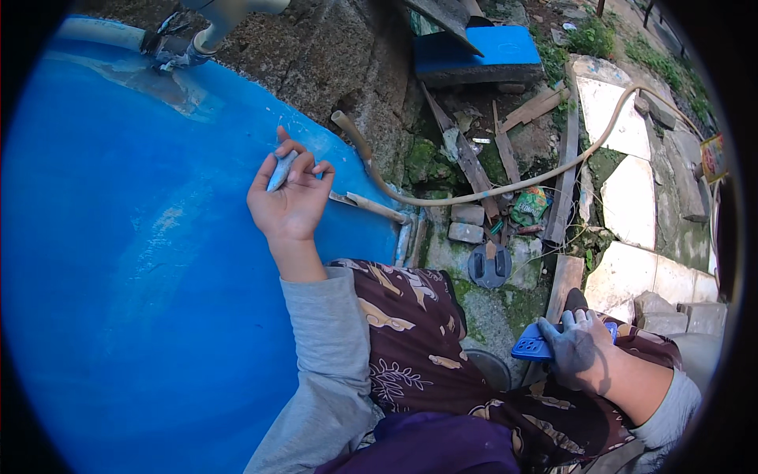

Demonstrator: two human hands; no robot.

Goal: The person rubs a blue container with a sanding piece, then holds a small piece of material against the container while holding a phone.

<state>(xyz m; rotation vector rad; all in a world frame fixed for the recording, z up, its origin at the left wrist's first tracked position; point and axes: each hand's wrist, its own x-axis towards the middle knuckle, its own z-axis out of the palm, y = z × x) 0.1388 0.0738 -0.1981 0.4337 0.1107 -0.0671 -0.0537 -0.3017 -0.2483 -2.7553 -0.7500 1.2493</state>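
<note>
My left hand (290, 207) is raised palm up above a blue painted surface (166, 261). Its fingers curl around a small, elongated pale grey-blue piece (282, 171), whose kind I cannot make out. Low on the right, my right hand (580, 347) is turned back side up, with grey smears over its fingers and knuckles. Its fingers close over a blue plastic piece with small holes (533, 343), which sticks out on both sides of the hand. The hand hides the middle of that piece. Patterned brown cloth (410, 324) covers my legs between the two hands.
A beige hose (505, 188) curves across the ground to the blue surface's edge. Pipes (103, 33) run at the upper left. Planks (474, 170), small bricks (467, 223), a green wrapper (529, 207) and a round grey lid (489, 265) lie beyond my knees. Pale slabs (629, 197) line the right.
</note>
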